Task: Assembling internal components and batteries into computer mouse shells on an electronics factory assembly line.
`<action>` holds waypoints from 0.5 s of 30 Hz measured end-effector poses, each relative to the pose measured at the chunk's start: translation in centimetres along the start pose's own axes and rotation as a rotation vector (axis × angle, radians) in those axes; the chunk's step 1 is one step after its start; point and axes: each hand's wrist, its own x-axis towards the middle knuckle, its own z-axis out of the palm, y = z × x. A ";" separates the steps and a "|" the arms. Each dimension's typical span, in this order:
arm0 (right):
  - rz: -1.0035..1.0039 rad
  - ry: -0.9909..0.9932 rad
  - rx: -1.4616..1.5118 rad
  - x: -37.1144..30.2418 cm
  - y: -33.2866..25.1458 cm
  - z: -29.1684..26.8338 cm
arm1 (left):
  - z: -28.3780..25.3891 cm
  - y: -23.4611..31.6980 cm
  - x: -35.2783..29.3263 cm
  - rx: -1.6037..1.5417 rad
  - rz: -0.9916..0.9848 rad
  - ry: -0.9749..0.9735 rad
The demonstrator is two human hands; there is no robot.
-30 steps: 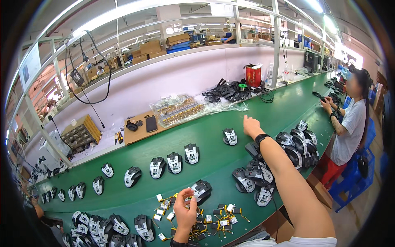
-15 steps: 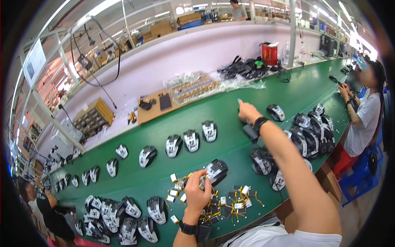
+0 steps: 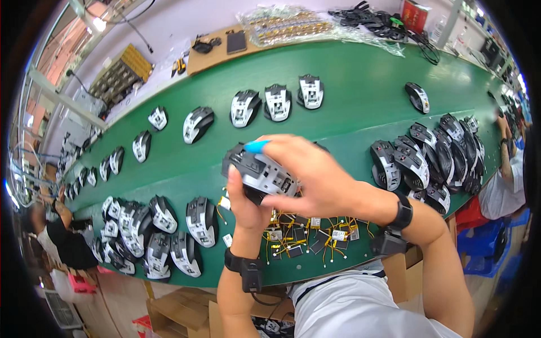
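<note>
A grey and white computer mouse [image 3: 260, 176], its white inner shell exposed, is held above the green table between both my hands. My left hand [image 3: 247, 205] is closed round its near left side, with the thumb up along the edge. From the right, my right hand [image 3: 318, 177] reaches over the mouse and grips it, fingers bent over the top; a blue cover sits on one fingertip. The right hand hides part of the shell. Below the hands lies a pile of small battery packs [image 3: 293, 235] with yellow wires.
Half-assembled mice stand in a row along the green table [image 3: 349, 73], with a heap of mice [image 3: 141, 228] at left and another [image 3: 439, 155] at right. A lone mouse [image 3: 417, 97] lies far right. Behind is a cardboard sheet [image 3: 211, 56]. People sit at both sides.
My right hand has come back from the far side of the table to the mouse. That mouse, earlier on the table by my left hand, is now lifted in both hands. The view has tilted down.
</note>
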 end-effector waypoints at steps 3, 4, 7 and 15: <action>0.252 0.091 0.090 -3.2 -0.2 -1.3 | -1.4 0.7 0.6 -0.137 -0.051 -0.101; 0.249 0.070 0.103 -4.5 0.2 -1.3 | -1.6 0.8 0.6 -0.129 -0.068 0.007; 0.238 -0.219 0.002 -7.5 0.7 -0.1 | -1.7 0.7 0.8 -0.212 -0.123 0.067; 0.012 -0.445 -0.253 -7.1 2.9 2.2 | -2.4 0.2 1.0 -0.207 -0.101 0.044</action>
